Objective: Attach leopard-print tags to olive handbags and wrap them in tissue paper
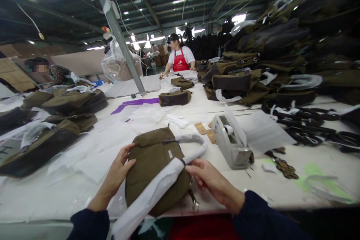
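Observation:
An olive-green handbag (152,161) lies flat on the table before me. My left hand (120,167) grips its left edge, with the thumb near the front face. My right hand (204,174) has its fingers closed at the bag's right side, pinching the wrapped handle (165,178) near its attached end. White foam covers this handle, which slants across the bag toward the lower left. A second wrapped handle (201,144) curves out from the top right. A metal clasp (194,203) hangs from the lower right corner. Some of my left fingers are hidden.
To the right stands a grey tape dispenser (232,142), with dark straps (306,123) beyond. Olive bags (239,82) are piled high at the back right; more bags (47,138) lie left. A metal post (120,33) rises from the table. A co-worker in a red apron (180,62) is opposite.

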### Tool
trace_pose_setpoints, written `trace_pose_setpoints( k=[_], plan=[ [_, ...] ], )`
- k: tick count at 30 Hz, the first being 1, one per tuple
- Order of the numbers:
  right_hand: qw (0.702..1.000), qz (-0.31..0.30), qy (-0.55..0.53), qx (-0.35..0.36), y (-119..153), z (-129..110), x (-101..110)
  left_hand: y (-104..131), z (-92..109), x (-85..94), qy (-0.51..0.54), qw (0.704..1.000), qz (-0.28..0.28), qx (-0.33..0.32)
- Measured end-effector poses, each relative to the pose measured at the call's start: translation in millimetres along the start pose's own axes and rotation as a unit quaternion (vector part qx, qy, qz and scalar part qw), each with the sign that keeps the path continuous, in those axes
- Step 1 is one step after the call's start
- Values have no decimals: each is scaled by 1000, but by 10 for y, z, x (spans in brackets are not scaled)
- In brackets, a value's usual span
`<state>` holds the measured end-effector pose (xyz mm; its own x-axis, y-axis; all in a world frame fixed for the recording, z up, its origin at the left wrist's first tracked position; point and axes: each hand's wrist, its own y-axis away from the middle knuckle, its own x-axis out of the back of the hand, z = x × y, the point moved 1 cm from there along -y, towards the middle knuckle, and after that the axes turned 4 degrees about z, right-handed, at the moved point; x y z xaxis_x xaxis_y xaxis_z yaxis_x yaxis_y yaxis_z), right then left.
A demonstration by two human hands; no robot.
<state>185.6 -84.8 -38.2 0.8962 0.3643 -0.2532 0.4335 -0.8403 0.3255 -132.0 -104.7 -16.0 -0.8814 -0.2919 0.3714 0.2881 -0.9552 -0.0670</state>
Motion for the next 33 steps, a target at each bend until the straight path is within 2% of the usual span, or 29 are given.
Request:
trace_pose_setpoints(
  k=[3, 6, 8, 9, 11, 12, 14, 16, 18, 20, 22, 23, 25, 27, 28, 30, 33],
  plan=[
    [998, -62, 0, -13, 120, 106, -87, -240, 137, 125, -29, 994, -104, -4],
    [998, -58, -12, 8, 213, 160, -219, -350, 480, 244, -156, 973, -167, -20],
    [998, -53, -27, 35, 264, 134, -327, -211, 817, 207, -235, 957, -161, -54],
    [996, -54, -37, 55, 287, 104, -383, -74, 989, 129, -265, 948, -158, -79],
    [991, -62, -55, 102, 323, 34, -488, 273, 1265, -136, -320, 922, -164, -143],
    [988, -70, -59, 124, 337, 5, -536, 446, 1343, -301, -342, 910, -170, -164],
    [984, -85, -50, 148, 352, -22, -610, 717, 1358, -621, -377, 887, -188, -189],
    [987, -95, -24, 128, 354, -3, -639, 846, 1225, -830, -403, 875, -172, -203],
    [988, -125, 25, 82, 345, 27, -613, 860, 1033, -888, -397, 882, -139, -210],
    [976, -163, 110, 93, 324, 10, -540, 820, 863, -820, -353, 911, -87, -197],
    [938, -157, 236, 200, 281, -76, -444, 780, 764, -691, -290, 941, -29, -169],
    [902, -136, 311, 267, 252, -136, -400, 769, 747, -622, -264, 952, 0, -157],
    [807, -96, 455, 364, 188, -248, -342, 766, 769, -495, -234, 960, 50, -147],
    [726, -99, 556, 393, 140, -317, -325, 778, 844, -392, -225, 958, 103, -147],
    [701, -109, 585, 393, 133, -335, -328, 787, 891, -350, -223, 955, 132, -148],
    [678, -129, 610, 390, 159, -348, -345, 806, 988, -286, -210, 947, 186, -153],
    [673, -153, 612, 386, 243, -364, -372, 838, 1099, -252, -191, 939, 233, -167]
  ],
)
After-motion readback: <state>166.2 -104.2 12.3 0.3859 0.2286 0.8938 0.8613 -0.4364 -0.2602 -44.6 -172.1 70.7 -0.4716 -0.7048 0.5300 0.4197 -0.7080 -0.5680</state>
